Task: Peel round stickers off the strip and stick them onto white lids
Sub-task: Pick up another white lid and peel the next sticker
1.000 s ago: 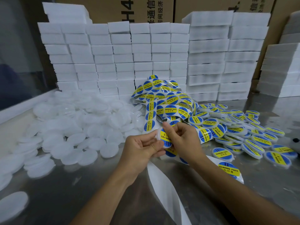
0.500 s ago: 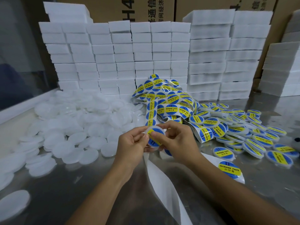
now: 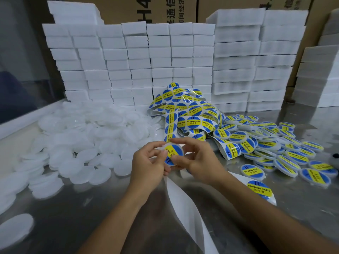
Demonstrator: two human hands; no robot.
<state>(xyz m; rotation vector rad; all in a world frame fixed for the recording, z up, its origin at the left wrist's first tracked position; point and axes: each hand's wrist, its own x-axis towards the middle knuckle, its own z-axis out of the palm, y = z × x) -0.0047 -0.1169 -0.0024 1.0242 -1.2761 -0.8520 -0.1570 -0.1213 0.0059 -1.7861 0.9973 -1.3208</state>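
A white lid (image 3: 174,153) with a round blue-and-yellow sticker on its face is held up between both hands above the metal table. My left hand (image 3: 148,165) grips its left edge, thumb on the sticker. My right hand (image 3: 200,160) holds the right edge with curled fingers, thumb pressing the sticker's lower part. The sticker strip (image 3: 185,116) lies in a tangled heap just behind my hands. Its empty white backing (image 3: 181,200) trails down from under my left hand towards me. The rest of the lid is hidden by my fingers.
A big heap of bare white lids (image 3: 82,136) covers the left of the metal table (image 3: 302,208). Several stickered lids (image 3: 275,145) lie on the right. Stacks of white foam blocks (image 3: 146,61) form a wall behind, with cardboard boxes beyond.
The sticker came off the strip and now sits on a white lid. Both hands rose slightly and now hold that lid and press the sticker down.
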